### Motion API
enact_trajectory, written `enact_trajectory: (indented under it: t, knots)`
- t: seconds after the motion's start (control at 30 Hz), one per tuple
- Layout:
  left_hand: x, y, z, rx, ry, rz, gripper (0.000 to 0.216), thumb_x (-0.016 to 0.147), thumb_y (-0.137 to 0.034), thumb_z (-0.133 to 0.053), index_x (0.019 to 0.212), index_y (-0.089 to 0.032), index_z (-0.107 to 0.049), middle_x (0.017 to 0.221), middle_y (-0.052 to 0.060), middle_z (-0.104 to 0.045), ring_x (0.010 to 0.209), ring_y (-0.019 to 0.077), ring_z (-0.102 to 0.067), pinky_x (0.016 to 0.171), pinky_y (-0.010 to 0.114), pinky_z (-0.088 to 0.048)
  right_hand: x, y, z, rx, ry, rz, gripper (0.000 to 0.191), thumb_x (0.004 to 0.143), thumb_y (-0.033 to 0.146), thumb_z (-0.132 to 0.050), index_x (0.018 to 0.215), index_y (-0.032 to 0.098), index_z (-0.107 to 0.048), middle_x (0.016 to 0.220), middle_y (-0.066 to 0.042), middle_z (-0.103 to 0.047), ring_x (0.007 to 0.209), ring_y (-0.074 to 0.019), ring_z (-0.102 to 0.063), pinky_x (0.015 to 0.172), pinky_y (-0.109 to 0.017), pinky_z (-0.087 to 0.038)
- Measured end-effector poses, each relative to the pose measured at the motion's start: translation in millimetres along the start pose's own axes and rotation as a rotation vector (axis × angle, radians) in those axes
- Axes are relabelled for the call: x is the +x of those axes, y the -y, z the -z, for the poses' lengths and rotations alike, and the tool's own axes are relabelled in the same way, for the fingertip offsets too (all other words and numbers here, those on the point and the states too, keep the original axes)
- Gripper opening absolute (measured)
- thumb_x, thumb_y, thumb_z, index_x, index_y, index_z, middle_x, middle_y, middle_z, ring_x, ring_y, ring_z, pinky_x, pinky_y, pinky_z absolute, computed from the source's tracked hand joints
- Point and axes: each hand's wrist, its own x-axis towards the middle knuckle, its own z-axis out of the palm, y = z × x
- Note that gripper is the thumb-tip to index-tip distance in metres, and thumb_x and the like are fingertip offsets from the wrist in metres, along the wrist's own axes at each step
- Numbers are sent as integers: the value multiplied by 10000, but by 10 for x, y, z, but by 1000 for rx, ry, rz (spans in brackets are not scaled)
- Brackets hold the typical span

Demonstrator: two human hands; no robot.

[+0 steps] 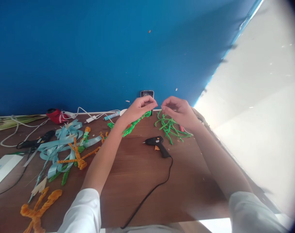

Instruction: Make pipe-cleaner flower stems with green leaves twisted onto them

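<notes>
Both arms reach to the far edge of a brown wooden table (137,181). My left hand (140,108) is closed in a pinch on a twisted green pipe cleaner piece (131,126) that hangs down to the table. My right hand (180,111) is closed in a pinch just right of it, above a loose heap of green pipe cleaners (171,127); what its fingertips hold is too small to tell. The two hands' fingertips are almost touching.
A black glue gun (158,144) with its cord lies in front of the hands. Light blue ribbons (62,142), orange pipe cleaners (77,157) and black scissors (36,142) lie at the left. A phone (147,94) leans on the blue wall. A white box (3,166) sits far left.
</notes>
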Motion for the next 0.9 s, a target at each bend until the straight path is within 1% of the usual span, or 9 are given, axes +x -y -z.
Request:
enact_trajectory:
  t: [0.07,0.17,0.33,0.63,0.9]
  knots:
    - [-12,-32,-62,3,34,-27,271,844,-452,-565,885,-185,-588,644,-22,-451,537,71,-360,490,216,-269,-1,-5,-14,27,-40,14,218,862,419,-583,883,204,-605,774,-19,-622,664,-137,-573,576,-258,-445]
    - [-22,-44,-119,-6,42,-48,250,849,-435,-561,901,-190,-558,606,-38,-407,513,71,-340,475,225,-239,-4,-6,-17,47,-48,21,220,854,427,-597,865,207,-605,765,-18,-619,676,-143,-580,594,-265,-467]
    - [-11,-17,-123,14,31,-59,239,853,-420,-559,870,-181,-544,617,-32,-419,528,73,-352,484,229,-244,-14,-8,-14,42,-31,38,224,856,428,-599,876,204,-608,775,-18,-614,692,-142,-576,606,-263,-470]
    - [-3,31,-96,25,55,-51,251,843,-428,-565,874,-180,-549,634,-26,-445,539,73,-372,492,223,-265,-22,2,-21,-75,-18,96,222,873,424,-562,881,208,-611,809,-18,-612,678,-134,-549,595,-262,-441]
    - [2,38,-88,42,52,-41,251,830,-431,-568,870,-183,-566,626,-24,-452,533,76,-379,487,226,-269,-25,19,-30,-162,-32,81,171,875,364,-543,870,205,-605,798,-21,-619,662,-134,-538,590,-268,-432]
